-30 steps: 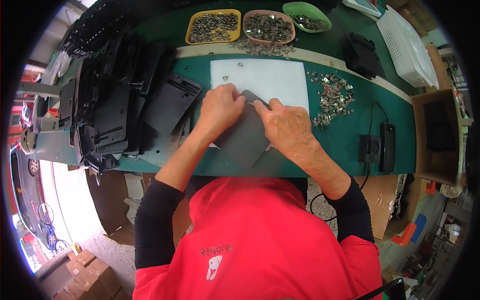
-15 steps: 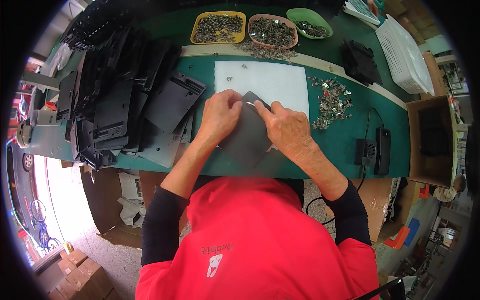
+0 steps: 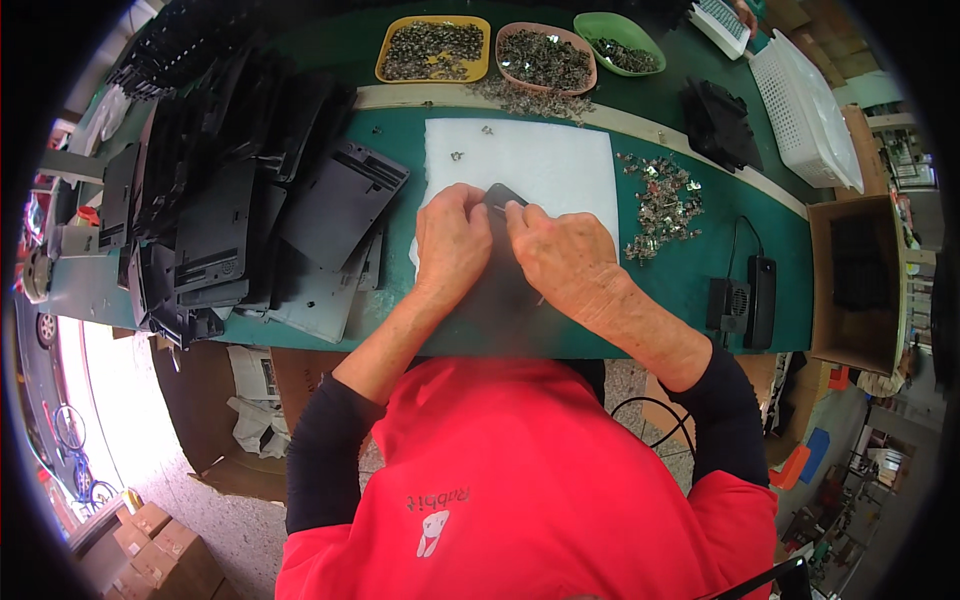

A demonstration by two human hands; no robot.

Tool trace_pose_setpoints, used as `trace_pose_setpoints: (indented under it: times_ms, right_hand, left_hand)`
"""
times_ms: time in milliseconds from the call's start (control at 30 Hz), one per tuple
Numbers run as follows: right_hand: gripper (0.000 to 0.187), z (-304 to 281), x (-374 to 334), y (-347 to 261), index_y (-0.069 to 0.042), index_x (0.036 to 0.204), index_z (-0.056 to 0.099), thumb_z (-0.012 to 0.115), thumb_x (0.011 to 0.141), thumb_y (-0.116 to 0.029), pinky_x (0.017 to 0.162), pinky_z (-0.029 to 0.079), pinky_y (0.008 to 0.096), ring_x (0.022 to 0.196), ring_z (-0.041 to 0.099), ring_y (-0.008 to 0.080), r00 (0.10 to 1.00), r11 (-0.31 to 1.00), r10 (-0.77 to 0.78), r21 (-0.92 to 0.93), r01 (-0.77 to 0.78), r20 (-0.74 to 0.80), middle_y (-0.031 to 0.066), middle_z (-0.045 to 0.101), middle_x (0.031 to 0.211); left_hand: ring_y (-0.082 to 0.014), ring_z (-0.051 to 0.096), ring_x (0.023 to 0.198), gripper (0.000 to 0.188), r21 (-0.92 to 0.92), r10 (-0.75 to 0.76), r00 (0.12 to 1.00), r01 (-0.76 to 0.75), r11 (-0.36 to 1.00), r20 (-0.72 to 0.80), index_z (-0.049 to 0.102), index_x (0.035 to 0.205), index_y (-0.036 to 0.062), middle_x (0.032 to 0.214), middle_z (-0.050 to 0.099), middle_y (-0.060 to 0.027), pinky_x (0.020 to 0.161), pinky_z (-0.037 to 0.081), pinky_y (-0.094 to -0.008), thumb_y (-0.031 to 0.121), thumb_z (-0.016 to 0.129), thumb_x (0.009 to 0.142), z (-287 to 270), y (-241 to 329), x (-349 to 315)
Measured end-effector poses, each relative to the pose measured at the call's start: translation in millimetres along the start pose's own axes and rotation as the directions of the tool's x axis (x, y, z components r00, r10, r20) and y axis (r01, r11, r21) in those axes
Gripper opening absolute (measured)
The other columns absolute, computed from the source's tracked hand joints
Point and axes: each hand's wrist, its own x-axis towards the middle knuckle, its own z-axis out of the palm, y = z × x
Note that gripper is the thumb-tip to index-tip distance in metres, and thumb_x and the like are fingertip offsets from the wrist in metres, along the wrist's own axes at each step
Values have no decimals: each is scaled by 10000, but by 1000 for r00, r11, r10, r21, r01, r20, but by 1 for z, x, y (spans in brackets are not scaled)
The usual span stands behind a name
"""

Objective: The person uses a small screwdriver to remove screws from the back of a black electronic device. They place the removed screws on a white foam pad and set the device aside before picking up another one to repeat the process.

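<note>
The left hand point(image 3: 453, 240) gripped the panel point(image 3: 503, 290) partly over the pad point(image 3: 540, 150); what the right hand's point(image 3: 562, 245) curled fingers held was unclear. It looked light, stiff and smooth, best held by opposite edges.

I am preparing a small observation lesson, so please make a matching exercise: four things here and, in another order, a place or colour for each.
1. Panel
2. Sheet
3. Basket
4. Middle tray

A. Pink
B. White, with holes in its side
C. Between left hand and right hand
D. White and flat

Pairs: 1-C; 2-D; 3-B; 4-A
</note>
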Motion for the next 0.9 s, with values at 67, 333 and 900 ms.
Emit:
trace_pose_setpoints:
  times_ms: [67, 333, 900]
  right_hand:
    - [273, -10, 6, 2, -30, 1060, 648, 606, 800, -105, 535, 535, 307, 606, 676, 199, 996, 997, -76, -16, 77, 40, 60, 645, 773]
    - [127, -32, 16, 7, -24, 897, 633, 617, 794, -98, 568, 545, 348, 670, 689, 241, 965, 970, -241, 64, 235, 108, 126, 654, 803]
    - [183, 38, -27, 57, -9, 923, 717, 635, 883, -168, 714, 524, 345, 775, 679, 268, 903, 485, 387, 874, -27, -187, 139, 700, 865]
  left_hand:
    - [-172, 639, 670, 154, 5, 0, 1000, 0, 1000, -14, 678, 960, -31, 758, 693, -119, 665, 502, -325, 66, 606, 864, 2, 0, -2]
    - [-379, 650, 839, 166, -36, -59, 998, 60, 998, 22, 654, 920, -44, 857, 677, -212, 792, 493, -441, 72, 575, 831, 0, 9, -1]
    - [-153, 611, 699, 112, -43, 174, 985, -175, 984, -17, 654, 950, -8, 773, 661, -55, 660, 491, -305, 55, 625, 862, -20, 34, 6]
